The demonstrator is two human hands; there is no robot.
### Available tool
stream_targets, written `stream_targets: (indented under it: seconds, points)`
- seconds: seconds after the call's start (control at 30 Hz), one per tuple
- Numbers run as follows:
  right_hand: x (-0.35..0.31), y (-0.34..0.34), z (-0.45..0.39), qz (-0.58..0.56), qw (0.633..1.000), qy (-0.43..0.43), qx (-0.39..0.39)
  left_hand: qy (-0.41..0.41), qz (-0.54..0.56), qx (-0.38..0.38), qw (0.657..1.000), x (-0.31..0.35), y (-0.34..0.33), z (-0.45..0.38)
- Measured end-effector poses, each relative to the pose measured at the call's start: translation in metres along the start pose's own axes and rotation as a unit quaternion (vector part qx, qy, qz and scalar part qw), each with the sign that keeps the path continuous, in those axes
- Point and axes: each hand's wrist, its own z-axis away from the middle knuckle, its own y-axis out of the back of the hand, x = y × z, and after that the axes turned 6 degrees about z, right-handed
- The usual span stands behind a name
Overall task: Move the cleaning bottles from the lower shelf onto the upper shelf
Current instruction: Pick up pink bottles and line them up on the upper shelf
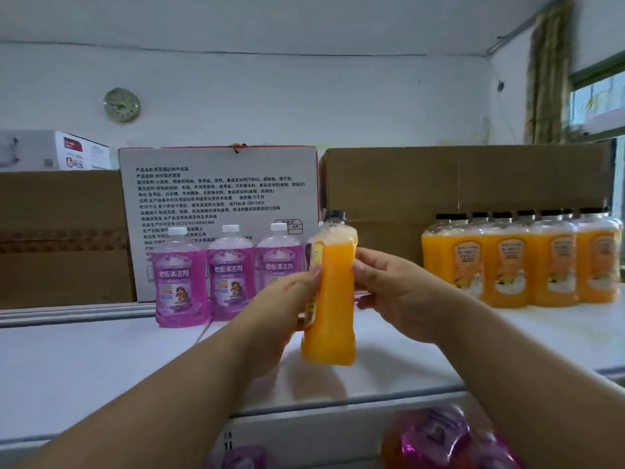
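We hold the orange bottle between left hand and right hand, both grips closed around it; next we set it on the upper shelf, toward the orange row at 3 o'clock.

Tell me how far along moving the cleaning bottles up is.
Done: three purple bottles and a group of orange bottles stand on the upper shelf. In hand: left hand and right hand hold an orange bottle above it. Left: purple bottles below.
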Motion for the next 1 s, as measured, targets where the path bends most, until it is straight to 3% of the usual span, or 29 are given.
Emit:
stream_targets:
  seconds: [0.1,0.23,0.37,0.47,0.6,0.73,1.0]
  points:
    - [0.002,0.003,0.022,-0.002,0.999,-0.022,0.045,-0.051,-0.053,-0.029,0.997,0.003,-0.014,0.003]
    - [0.001,0.014,0.057,-0.053,0.993,-0.048,0.095,-0.095,0.014,0.009,0.995,0.015,-0.047,-0.001]
    - [0.001,0.034,0.087,-0.022,0.970,-0.031,0.240,-0.138,-0.086,-0.013,0.987,0.018,-0.086,-0.004]
    - [0.002,0.068,0.115,0.008,0.942,-0.029,0.335,-0.150,-0.234,-0.057,0.959,0.009,-0.120,-0.009]
    - [0.007,0.135,0.157,0.072,0.925,-0.031,0.371,-0.156,-0.399,-0.141,0.892,0.003,-0.182,-0.023]
    - [0.016,0.193,0.193,0.096,0.919,-0.010,0.381,-0.173,-0.450,-0.144,0.864,0.003,-0.263,-0.042]
    - [0.033,0.316,0.236,0.101,0.923,-0.013,0.372,-0.127,-0.413,-0.123,0.893,0.004,-0.395,-0.105]
